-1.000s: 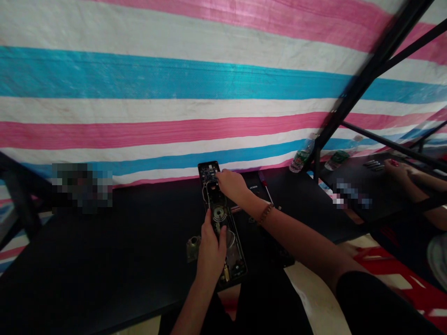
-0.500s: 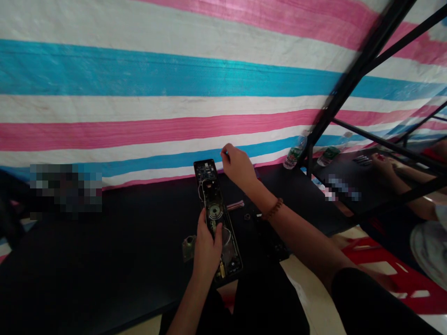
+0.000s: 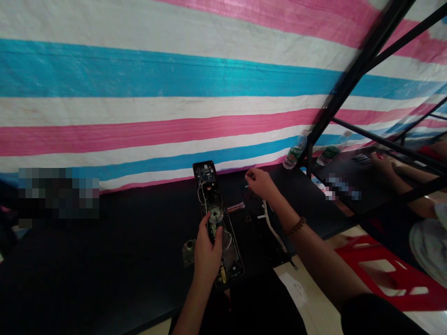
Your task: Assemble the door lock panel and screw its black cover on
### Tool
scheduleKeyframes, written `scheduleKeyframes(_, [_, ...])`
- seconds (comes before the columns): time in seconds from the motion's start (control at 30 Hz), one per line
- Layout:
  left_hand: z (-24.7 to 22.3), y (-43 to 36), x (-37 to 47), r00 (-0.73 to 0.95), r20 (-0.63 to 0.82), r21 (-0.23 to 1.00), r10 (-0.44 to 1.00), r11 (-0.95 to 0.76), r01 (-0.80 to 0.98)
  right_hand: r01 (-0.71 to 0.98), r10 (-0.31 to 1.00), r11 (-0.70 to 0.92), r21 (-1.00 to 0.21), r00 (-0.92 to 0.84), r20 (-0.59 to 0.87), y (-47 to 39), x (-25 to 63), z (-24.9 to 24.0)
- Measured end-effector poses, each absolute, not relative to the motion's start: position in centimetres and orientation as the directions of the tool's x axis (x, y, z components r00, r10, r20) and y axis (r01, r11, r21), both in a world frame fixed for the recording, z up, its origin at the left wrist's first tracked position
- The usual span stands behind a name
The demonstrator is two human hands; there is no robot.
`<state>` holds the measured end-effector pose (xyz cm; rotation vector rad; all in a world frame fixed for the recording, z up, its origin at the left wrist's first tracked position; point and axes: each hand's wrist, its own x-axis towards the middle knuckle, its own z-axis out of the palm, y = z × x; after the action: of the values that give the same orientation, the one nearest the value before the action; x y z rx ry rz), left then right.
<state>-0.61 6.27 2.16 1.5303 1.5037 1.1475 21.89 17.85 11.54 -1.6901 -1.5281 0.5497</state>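
A long black device casing point(image 3: 231, 260) lies opened on the black table, its circuit board, round part and wires exposed. My left hand point(image 3: 208, 249) grips the casing's lower half, thumb and fingers on either side. To the right of the casing's top, my right hand point(image 3: 259, 182) is held over the table with its fingers pinched; whatever is between the fingertips is too small to name. A pinkish bundle point(image 3: 236, 207) lies beside the casing. A pale strip point(image 3: 273, 228) runs over dark parts below my right hand. A small translucent part point(image 3: 189, 252) sits left of my left hand.
A striped sheet point(image 3: 139, 109) hangs behind the table point(image 3: 104, 279). One bottle point(image 3: 292, 156) stands by the black metal frame point(image 3: 323, 116); another point(image 3: 328, 155) is beyond it. At right are another person's hands point(image 3: 384, 163) and a red stool point(image 3: 377, 246).
My right hand has moved right and down, away from the top of the casing. The pale strip now shows over the dark parts. My left hand has barely moved.
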Motion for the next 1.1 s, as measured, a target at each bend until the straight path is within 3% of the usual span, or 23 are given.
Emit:
scheduleKeyframes(0.07, [2.1, 6.3, -0.6, -0.062, 0.102, 0.926, 0.993, -0.072, 0.371, 0.48, 0.961, -0.115, -0.87, 0.276, 0.026, 18.2, 21.3, 8.2])
scheduleKeyframes(0.27, [1.7, 6.6, -0.6, -0.059, 0.081, 0.928, 0.995, -0.054, 0.369, 0.211, 0.931, -0.196, -0.958, 0.346, -0.114, 20.3, 20.3, 3.5])
scheduleKeyframes(0.43, [1.7, 6.8, -0.7, -0.046, 0.084, 0.93, 0.995, -0.062, 0.363, 0.024, 0.905, -0.133, -0.991, 0.411, -0.112, 22.7, 20.2, 3.5])
scheduleKeyframes(0.67, [1.4, 6.7, -0.5, -0.042, 0.081, 0.943, 0.996, -0.063, 0.327, -0.086, 0.884, -0.081, -0.993, 0.453, -0.111, 24.2, 19.6, 2.9])
scheduleKeyframes(0.8, [1.4, 6.5, -0.6, -0.036, 0.091, 0.948, 0.995, -0.076, 0.309, -0.023, 0.931, -0.061, -0.998, 0.36, -0.066, 22.3, 19.4, 3.0])
scheduleKeyframes(0.9, [1.6, 6.3, -0.7, -0.04, 0.096, 0.947, 0.995, -0.079, 0.31, 0.116, 0.96, -0.01, -0.993, 0.279, 0.023, 19.6, 20.1, 3.2])
scheduleKeyframes(0.97, [1.8, 6.2, -0.7, -0.038, 0.098, 0.949, 0.994, -0.082, 0.305, 0.447, 0.962, 0.121, -0.886, 0.167, 0.216, 17.5, 21.0, 2.9])
scheduleKeyframes(1.1, [2.0, 6.0, -0.7, -0.034, 0.088, 0.956, 0.995, -0.075, 0.284, 0.77, 0.947, 0.17, -0.615, 0.046, 0.318, 12.6, 23.5, 1.6])
